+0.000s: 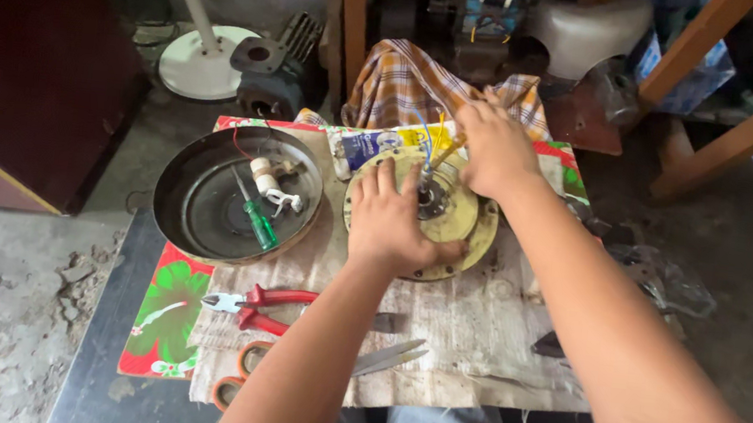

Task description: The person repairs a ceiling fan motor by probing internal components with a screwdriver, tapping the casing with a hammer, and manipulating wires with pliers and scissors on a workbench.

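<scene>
Cluttered workshop floor, low table [98, 378] under worn sacking. I see the left hand [391, 222] pressed flat, fingers spread, on the yellow motor disc [469, 217]; the right hand [495, 149], just beyond the hub, pinches the wires [428, 142] rising from the centre.

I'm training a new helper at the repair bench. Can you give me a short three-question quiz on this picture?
1. True or false: the left hand lies flat on the yellowish round motor housing.
2. What lies inside the dark metal bowl? A) the green-handled screwdriver B) scissors C) pliers
3. Which tool with red handles lies on the cloth near the left forearm?

Key:
1. True.
2. A.
3. The red-handled cutting pliers. The right hand grips the wires at the housing's centre.
</scene>
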